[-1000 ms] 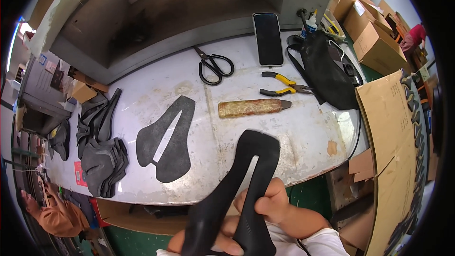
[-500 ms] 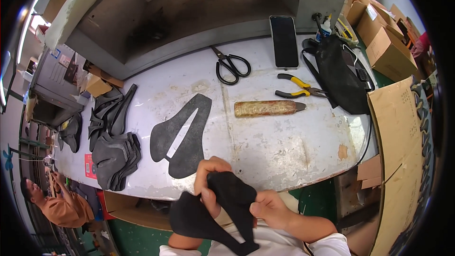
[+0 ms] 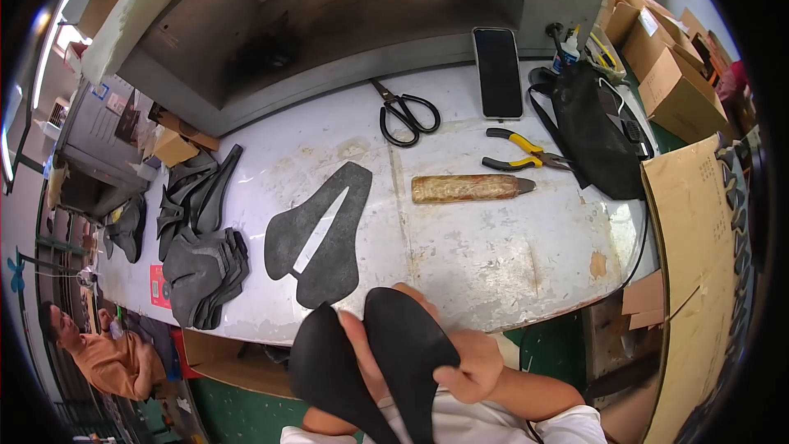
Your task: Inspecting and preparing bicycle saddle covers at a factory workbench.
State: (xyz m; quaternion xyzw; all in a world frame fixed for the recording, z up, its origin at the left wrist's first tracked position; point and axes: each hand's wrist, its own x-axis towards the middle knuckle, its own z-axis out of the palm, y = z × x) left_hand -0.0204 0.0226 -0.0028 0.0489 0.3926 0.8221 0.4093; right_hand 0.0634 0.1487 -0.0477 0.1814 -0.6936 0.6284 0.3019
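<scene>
A black bicycle saddle cover (image 3: 403, 353), with two wide lobes and a long slot between them, is held up just off the table's near edge. My left hand (image 3: 367, 355) grips it from below, one finger showing in the slot and other fingertips behind the right lobe. My right hand (image 3: 474, 366) pinches the right lobe's outer edge, thumb on top. Beyond my hands a flat grey saddle-shaped sheet (image 3: 341, 234) with a similar slot lies on the white table (image 3: 460, 263).
Stacked grey sheets (image 3: 204, 275) and dark saddle-like pieces (image 3: 201, 189) lie left. A wooden-handled tool (image 3: 464, 189), black scissors (image 3: 407, 119), yellow-black pliers (image 3: 522, 152), phone (image 3: 498, 74) and black pouch (image 3: 596, 131) lie farther back. Cardboard (image 3: 686, 279) stands right; another person (image 3: 111, 358) is far left.
The saddle cover has been turned so its lobes point up and away from me. My left fingers have shifted behind the right lobe. My right hand keeps its edge grip.
</scene>
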